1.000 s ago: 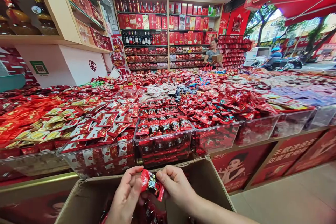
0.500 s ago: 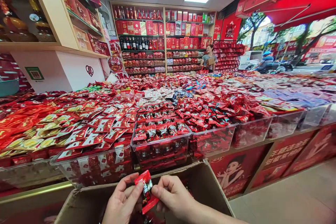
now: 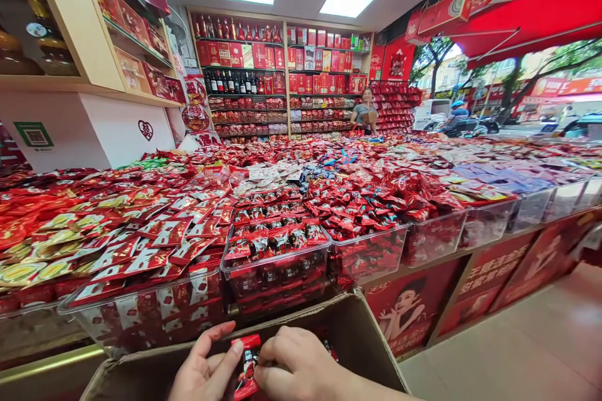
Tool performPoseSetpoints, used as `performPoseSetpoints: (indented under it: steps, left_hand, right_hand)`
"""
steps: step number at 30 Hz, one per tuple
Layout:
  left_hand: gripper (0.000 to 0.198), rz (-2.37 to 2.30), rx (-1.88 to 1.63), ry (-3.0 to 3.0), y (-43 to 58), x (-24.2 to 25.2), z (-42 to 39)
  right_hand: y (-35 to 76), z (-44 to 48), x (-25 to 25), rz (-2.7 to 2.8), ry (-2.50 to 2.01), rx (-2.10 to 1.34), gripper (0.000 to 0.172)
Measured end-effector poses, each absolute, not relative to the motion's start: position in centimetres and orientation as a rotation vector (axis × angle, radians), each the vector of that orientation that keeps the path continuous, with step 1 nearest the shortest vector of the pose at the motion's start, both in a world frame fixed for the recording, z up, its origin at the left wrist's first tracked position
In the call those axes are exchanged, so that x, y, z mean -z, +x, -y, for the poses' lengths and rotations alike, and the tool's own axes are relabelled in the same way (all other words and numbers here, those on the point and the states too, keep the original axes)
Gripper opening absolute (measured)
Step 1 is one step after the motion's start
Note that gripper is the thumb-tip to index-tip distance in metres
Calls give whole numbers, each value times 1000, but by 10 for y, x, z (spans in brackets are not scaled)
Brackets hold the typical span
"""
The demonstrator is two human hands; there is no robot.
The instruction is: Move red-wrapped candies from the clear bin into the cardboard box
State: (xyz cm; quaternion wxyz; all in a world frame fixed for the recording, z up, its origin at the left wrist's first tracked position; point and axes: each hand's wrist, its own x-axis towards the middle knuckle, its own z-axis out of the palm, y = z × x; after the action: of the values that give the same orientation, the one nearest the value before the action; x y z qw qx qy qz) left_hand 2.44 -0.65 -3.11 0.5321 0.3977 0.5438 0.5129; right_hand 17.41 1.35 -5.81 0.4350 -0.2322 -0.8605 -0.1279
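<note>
1. Sweet packet [image 3: 246, 366]: red and black wrapper, standing lengthwise between both hands, printed face up towards the person; presumably so the lettering can be seen.
2. Left hand [image 3: 202, 366]: thumb pressed on the packet's left side, pinching it; index finger sticks out free.
3. Right hand [image 3: 294, 363]: fingers bunched and closed on the packet's right edge. Two-sided hold probably steadies the slippery wrapper.
4. Carton [image 3: 362, 341]: open below the hands; a dropped packet would likely land inside. More red wrapping shows within.
5. Clear tub [image 3: 282, 276], just beyond the carton: similar packets in neat rows, likely for a tidy display.
6. Neighbouring tub [image 3: 371, 257], to the right: red packets heaped loosely.
7. Far back: a person by the shelves [image 3: 286, 75].
</note>
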Motion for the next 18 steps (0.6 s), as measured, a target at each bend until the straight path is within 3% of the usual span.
performPoseSetpoints:
  steps: [18]
  left_hand:
    - [49, -1081, -1200, 922, 26, 10, 18]
  right_hand:
    - [187, -1, 34, 2194, -493, 276, 10]
